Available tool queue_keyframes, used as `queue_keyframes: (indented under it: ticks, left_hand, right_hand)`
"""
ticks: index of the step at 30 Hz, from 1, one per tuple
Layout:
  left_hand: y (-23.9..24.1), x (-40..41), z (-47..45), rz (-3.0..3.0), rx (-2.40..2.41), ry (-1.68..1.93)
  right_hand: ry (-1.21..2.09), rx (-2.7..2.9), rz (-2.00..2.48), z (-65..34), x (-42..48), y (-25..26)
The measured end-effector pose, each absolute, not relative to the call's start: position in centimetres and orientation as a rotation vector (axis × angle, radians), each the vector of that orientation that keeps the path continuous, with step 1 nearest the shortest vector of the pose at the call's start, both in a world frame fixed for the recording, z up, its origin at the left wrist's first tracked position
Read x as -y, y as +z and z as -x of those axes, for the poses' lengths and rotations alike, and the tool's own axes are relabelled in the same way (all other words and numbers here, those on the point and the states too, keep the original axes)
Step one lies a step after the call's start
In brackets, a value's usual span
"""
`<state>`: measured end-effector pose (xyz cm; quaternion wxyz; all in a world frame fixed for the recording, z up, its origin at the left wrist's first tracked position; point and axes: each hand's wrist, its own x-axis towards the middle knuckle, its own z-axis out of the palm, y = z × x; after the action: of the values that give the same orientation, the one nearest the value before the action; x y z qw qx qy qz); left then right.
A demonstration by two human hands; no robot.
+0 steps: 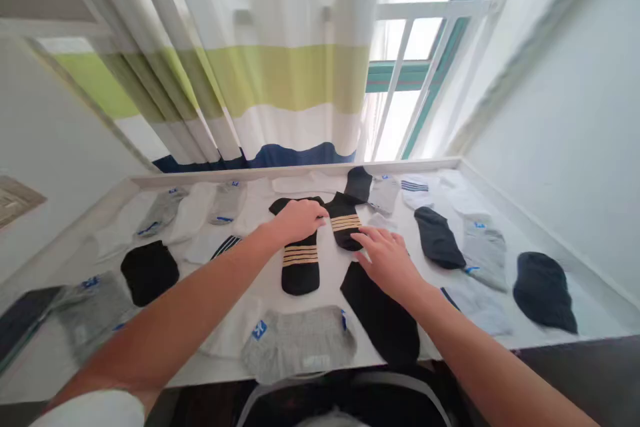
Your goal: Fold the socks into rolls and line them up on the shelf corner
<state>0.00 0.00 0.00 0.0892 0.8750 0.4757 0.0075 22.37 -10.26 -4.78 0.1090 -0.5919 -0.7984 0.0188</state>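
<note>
Two black socks with gold stripes lie side by side on the white surface point(330, 310). My left hand point(299, 219) rests across the upper part of the left striped sock point(301, 270), its fingers closed at the sock's edge and hiding part of it. Beside it, the right striped sock point(346, 221) lies slightly tilted. My right hand point(387, 260) touches that sock's lower end with fingers apart. Below the right hand is a plain black sock point(383, 317), partly covered by it. A grey sock with a blue label point(300, 340) lies nearest to me.
Several white, grey and dark socks are spread around, among them a dark sock point(544, 290) at the right and a black sock point(149, 272) at the left. A dark flat object point(25, 320) sits at the left edge. Behind hangs a curtain point(295, 73) beside a barred window.
</note>
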Motion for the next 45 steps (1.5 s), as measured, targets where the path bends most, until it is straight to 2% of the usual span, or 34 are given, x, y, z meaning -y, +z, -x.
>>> queue_keyframes:
  ticks: [11, 27, 37, 45]
  left_hand:
    - [-1.6, -9.0, -6.4, -2.431, -1.737, -0.012]
    - [-3.0, -10.5, -7.1, -2.288, -1.704, 0.102]
    - [3.0, -10.5, -6.5, -2.193, -1.522, 0.327]
    - [8.9, -8.2, -6.9, -2.023, -1.377, 0.449]
  right_hand:
    - [0.055, 2.421, 1.826, -23.1, 8.4, -4.5]
    - [0.114, 2.351, 1.769, -23.4, 8.3, -5.6]
    - [0.230, 2.155, 1.590, -24.9, 8.2, -6.4]
    - [0.256, 1.897, 1.155, -25.6, 8.9, -7.0]
